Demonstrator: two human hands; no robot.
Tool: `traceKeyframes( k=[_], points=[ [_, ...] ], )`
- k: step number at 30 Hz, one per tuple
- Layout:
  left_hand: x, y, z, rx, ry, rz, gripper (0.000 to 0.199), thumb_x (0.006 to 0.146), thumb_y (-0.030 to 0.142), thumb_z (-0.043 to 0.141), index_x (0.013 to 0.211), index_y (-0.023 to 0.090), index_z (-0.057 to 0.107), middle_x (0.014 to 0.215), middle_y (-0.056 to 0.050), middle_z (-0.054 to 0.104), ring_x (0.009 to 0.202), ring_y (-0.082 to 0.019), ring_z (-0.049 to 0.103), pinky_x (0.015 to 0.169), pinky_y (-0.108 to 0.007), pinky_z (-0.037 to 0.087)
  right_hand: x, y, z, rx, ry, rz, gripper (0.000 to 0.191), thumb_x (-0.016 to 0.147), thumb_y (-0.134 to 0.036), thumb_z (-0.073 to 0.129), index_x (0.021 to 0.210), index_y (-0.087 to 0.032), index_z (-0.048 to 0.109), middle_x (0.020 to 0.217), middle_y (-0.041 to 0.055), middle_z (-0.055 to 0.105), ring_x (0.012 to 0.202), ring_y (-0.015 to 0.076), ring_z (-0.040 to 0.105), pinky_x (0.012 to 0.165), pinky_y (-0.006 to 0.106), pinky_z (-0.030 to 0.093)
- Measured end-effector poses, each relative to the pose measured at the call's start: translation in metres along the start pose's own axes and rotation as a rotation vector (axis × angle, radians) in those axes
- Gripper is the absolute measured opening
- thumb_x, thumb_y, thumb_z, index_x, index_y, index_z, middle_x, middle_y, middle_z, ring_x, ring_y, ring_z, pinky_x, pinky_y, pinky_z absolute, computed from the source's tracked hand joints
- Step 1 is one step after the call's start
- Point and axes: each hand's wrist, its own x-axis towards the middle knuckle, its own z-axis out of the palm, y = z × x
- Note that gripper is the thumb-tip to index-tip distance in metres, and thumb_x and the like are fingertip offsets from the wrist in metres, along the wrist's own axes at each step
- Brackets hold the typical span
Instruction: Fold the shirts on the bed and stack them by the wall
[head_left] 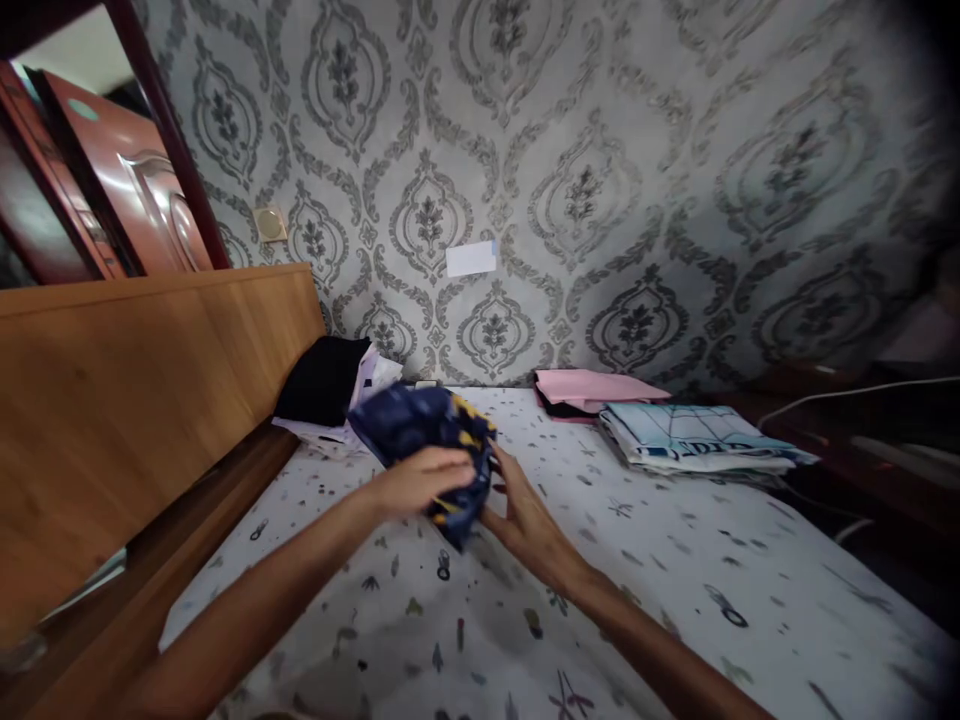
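A dark blue cloth with yellow marks (409,425) is bunched between my two hands above the bed, blurred by motion. My left hand (424,480) lies over its near side, fingers together and pressed on the fabric. At its right edge, my right hand (521,520) has its thumb and fingers around the side of the cloth. Some of the fingertips are hidden behind the fabric.
The bed sheet (637,560) is white with small prints. Black and lilac folded clothes (319,385) lie by the wooden board (165,390) at left. Pink folded cloth (592,387) and a light blue and white pile (690,435) lie at right. Patterned wall behind.
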Motion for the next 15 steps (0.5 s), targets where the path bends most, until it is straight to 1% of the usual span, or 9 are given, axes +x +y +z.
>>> traceKeyframes(
  k=[1,2,4,7,9,11,12,14,15],
  points=[
    [-0.007,0.001,0.018,-0.031,-0.091,-0.019,0.044,0.072,0.057,0.072,0.066,0.02,0.051,0.064,0.004,0.045,0.062,-0.012,0.04,0.059,-0.026,0.035,-0.002,-0.001,0.004,-0.023,0.037,-0.051,0.08,0.085,-0.026,0.058,0.158,-0.03,0.025,0.157,0.0127,0.038,0.144,0.0299,0.04,0.112,0.053,0.042],
    [-0.013,0.003,0.032,-0.064,-0.139,-0.031,0.048,0.072,0.06,0.073,0.063,0.02,0.047,0.062,0.005,0.04,0.06,-0.01,0.035,0.057,-0.026,0.031,-0.004,-0.002,0.005,-0.054,0.065,-0.085,0.081,0.082,-0.021,0.056,0.157,-0.03,0.027,0.159,0.0121,0.035,0.148,0.0295,0.033,0.116,0.054,0.037],
    [-0.022,0.006,0.044,-0.144,-0.165,-0.058,0.055,0.068,0.065,0.075,0.063,0.019,0.045,0.061,0.006,0.037,0.059,-0.009,0.031,0.055,-0.025,0.026,-0.011,-0.005,-0.001,-0.124,0.082,-0.097,0.081,0.077,-0.013,0.054,0.154,-0.031,0.034,0.161,0.0113,0.03,0.151,0.0294,0.027,0.119,0.055,0.03],
    [-0.027,0.005,0.041,-0.26,-0.127,-0.104,0.058,0.061,0.067,0.08,0.068,0.018,0.051,0.063,0.005,0.043,0.059,-0.009,0.036,0.056,-0.024,0.028,-0.021,-0.019,-0.016,-0.238,0.032,-0.098,0.074,0.072,-0.013,0.059,0.143,-0.03,0.049,0.164,0.0111,0.025,0.152,0.0322,0.023,0.118,0.058,0.027],
    [-0.026,0.0,0.034,-0.26,-0.106,-0.116,0.057,0.062,0.064,0.082,0.07,0.016,0.052,0.064,0.005,0.044,0.059,-0.008,0.037,0.056,-0.023,0.028,-0.023,-0.033,-0.024,-0.302,-0.022,-0.133,0.05,0.071,-0.015,0.061,0.12,-0.026,0.064,0.163,0.0114,0.028,0.152,0.0358,0.02,0.117,0.061,0.026],
    [-0.027,-0.007,0.031,-0.25,-0.066,-0.086,0.054,0.066,0.062,0.08,0.07,0.016,0.052,0.064,0.005,0.042,0.058,-0.007,0.037,0.056,-0.022,0.029,-0.021,-0.045,-0.027,-0.341,-0.06,-0.178,0.022,0.072,-0.015,0.06,0.092,-0.023,0.067,0.155,0.0128,0.044,0.149,0.0377,0.027,0.114,0.063,0.027],
    [-0.028,-0.011,0.031,-0.267,-0.037,-0.051,0.052,0.07,0.062,0.078,0.072,0.016,0.053,0.066,0.005,0.043,0.06,-0.008,0.039,0.057,-0.022,0.031,-0.019,-0.05,-0.027,-0.346,-0.069,-0.195,0.016,0.073,-0.014,0.057,0.084,-0.022,0.064,0.143,0.0134,0.056,0.143,0.0366,0.038,0.113,0.062,0.03],
    [-0.033,-0.022,0.033,-0.323,0.047,0.083,0.051,0.075,0.066,0.071,0.083,0.017,0.056,0.078,0.0,0.053,0.072,-0.013,0.051,0.064,-0.024,0.04,-0.014,-0.057,-0.025,-0.342,-0.052,-0.197,0.015,0.073,-0.01,0.05,0.075,-0.022,0.058,0.104,0.01,0.072,0.112,0.0294,0.064,0.105,0.055,0.04],
    [-0.037,-0.029,0.036,-0.334,0.089,0.17,0.052,0.075,0.066,0.071,0.091,0.019,0.057,0.089,-0.003,0.058,0.084,-0.017,0.057,0.072,-0.026,0.045,-0.012,-0.061,-0.024,-0.342,-0.028,-0.18,0.016,0.073,-0.009,0.047,0.071,-0.023,0.055,0.085,0.0062,0.071,0.093,0.0248,0.067,0.097,0.048,0.046]
  ],
)
